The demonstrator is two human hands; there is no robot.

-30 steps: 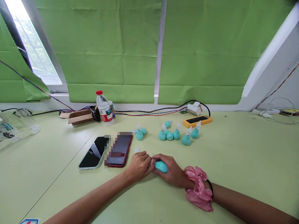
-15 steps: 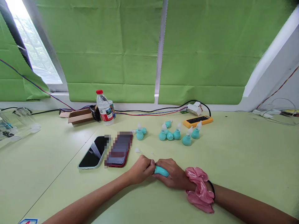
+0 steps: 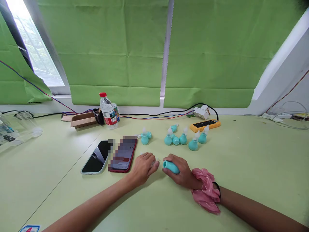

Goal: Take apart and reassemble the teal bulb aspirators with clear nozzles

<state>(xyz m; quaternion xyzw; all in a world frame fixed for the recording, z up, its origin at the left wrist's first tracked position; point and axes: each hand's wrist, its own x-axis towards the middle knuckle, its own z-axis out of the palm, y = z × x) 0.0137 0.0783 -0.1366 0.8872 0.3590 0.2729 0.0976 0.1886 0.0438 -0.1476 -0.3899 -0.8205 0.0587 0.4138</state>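
In my right hand (image 3: 180, 170) is a turquoise squeeze bulb (image 3: 172, 167), lying on its side. Its round open mouth faces left, and my fingers and thumb wrap it. Just left of it, apart from the bulb, my left hand (image 3: 144, 167) is curled over the table, palm down. Something small and translucent shows between its thumb and fingers, too hidden to name. Beyond my hands stand several turquoise bulbs with clear pointed nozzles, such as one bulb (image 3: 193, 145) on the right and another bulb (image 3: 145, 139) on the left. A few lie on their sides.
Two phones, a pale-edged phone (image 3: 96, 159) and a red-cased phone (image 3: 124, 154), lie left of my left hand. At the back are a red-capped bottle (image 3: 108, 112), a cardboard box (image 3: 84, 120), cables and a yellow device (image 3: 205, 125). Clear containers (image 3: 26, 124) stand far left.
My hands have moved apart. The bulb stays in my right hand, shifted slightly right and away from me, its mouth now uncovered. My left hand has moved slightly left and forward.
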